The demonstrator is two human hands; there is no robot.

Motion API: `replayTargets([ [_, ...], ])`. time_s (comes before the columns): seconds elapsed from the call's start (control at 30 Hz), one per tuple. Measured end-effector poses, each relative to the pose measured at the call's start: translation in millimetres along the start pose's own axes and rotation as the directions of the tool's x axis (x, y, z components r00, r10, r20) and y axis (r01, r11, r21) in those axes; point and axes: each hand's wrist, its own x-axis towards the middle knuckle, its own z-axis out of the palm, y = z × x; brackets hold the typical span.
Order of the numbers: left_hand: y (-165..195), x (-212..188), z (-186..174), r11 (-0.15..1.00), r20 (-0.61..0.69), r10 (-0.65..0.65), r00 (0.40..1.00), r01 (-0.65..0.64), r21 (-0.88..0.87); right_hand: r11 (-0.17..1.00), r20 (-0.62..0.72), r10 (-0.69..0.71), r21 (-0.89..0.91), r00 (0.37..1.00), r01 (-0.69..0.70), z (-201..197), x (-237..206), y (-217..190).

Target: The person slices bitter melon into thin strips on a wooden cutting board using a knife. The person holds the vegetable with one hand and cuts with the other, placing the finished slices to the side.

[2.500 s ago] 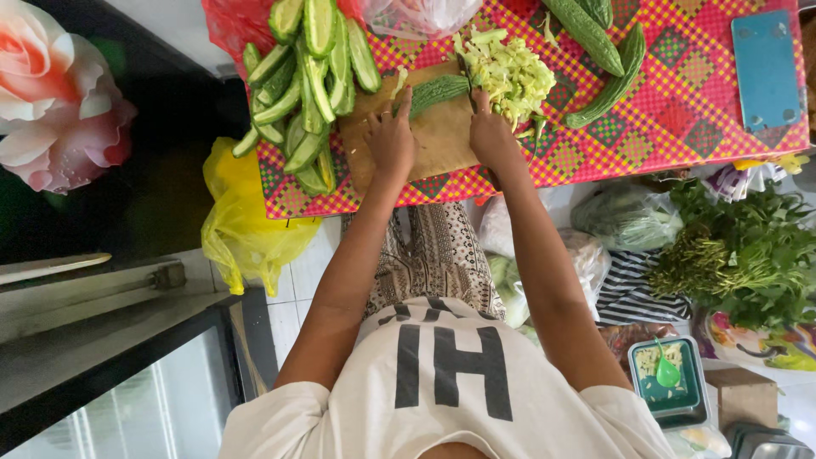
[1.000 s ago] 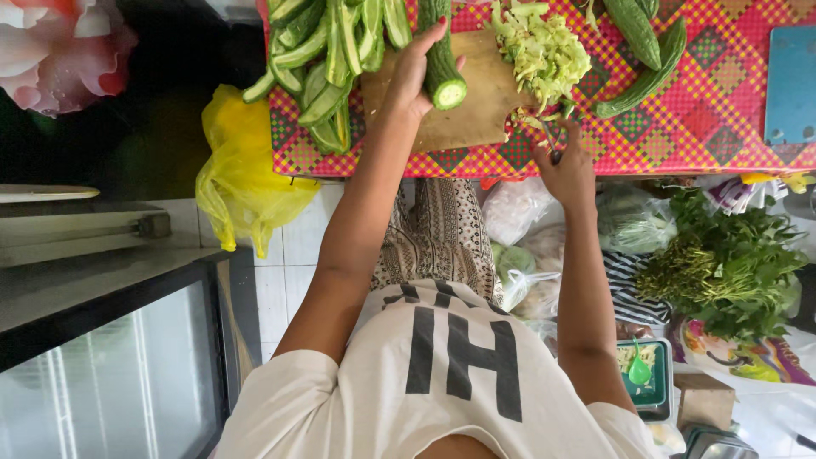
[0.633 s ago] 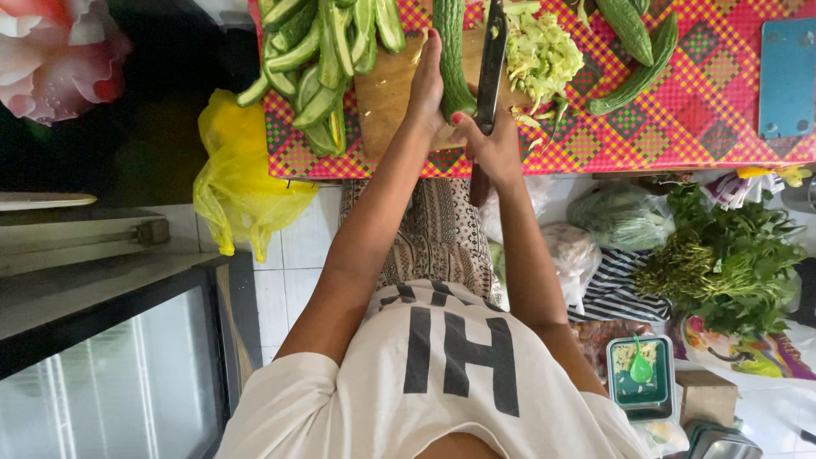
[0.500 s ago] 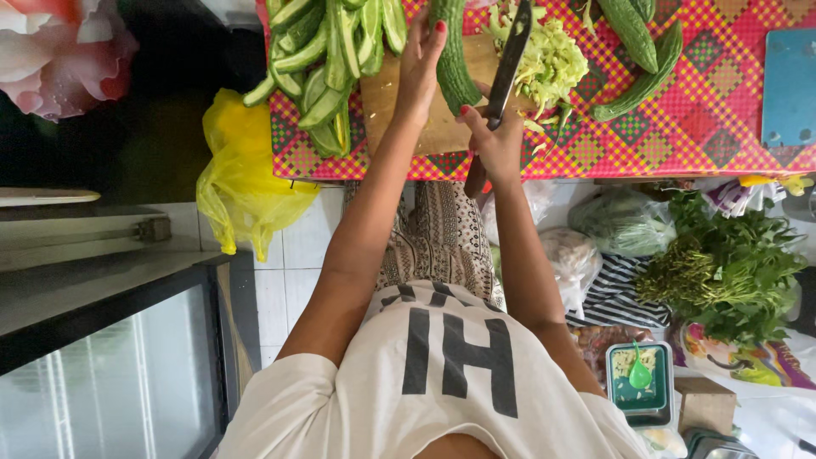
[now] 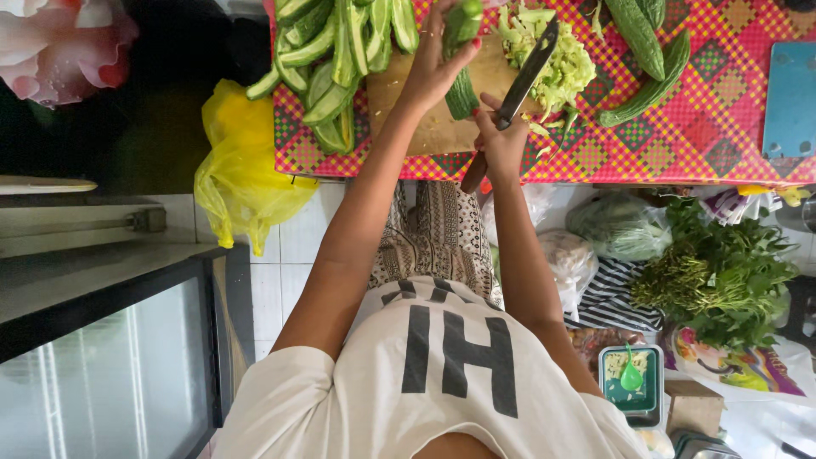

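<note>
1. Green, long and ridged, the bitter gourd [image 5: 461, 51] sits at the top centre of the frame over the wooden cutting board [image 5: 425, 119], gripped by the closed left hand [image 5: 438, 64].
2. The right hand [image 5: 501, 140] is wrapped round a dark-bladed knife [image 5: 527, 72].
3. The gourd looks firm, bumpy and light; hold it mid-body, away from the blade.
4. Beside it lies a pile of chopped green pieces [image 5: 552, 59] on the pink woven-pattern surface [image 5: 714, 136].

At the top centre of the frame, a green gourd [image 5: 461, 51] is gripped by the left hand [image 5: 433, 68] over a wooden board [image 5: 425, 127]; a knife [image 5: 518, 85] is clasped in the right hand [image 5: 500, 144] just beside it.
</note>
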Motion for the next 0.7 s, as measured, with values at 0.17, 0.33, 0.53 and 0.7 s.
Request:
replayTargets([
  [0.17, -14, 7, 11, 0.803, -0.118, -0.315, 0.942, 0.198, -0.562, 0.979, 0.07, -0.042, 0.2, 0.997, 0.027, -27, 2, -10],
  [0.33, -17, 16, 19, 0.911, -0.132, -0.225, 0.965, 0.161, -0.38, 0.991, 0.153, -0.103, 0.105, 0.983, 0.087, -46, 8, -4],
  [0.53, 0, 3, 6, 0.996, 0.023, -0.008, 1.0, 0.01, -0.088, 0.997, 0.125, -0.075, 0.033, 0.989, 0.072, -57, 17, -17],
  [0.7, 14, -8, 3, 0.995, 0.066, -0.036, 0.997, 0.042, -0.086, 0.945, 0.103, -0.145, -0.281, 0.984, 0.169, -47, 10, -64],
])
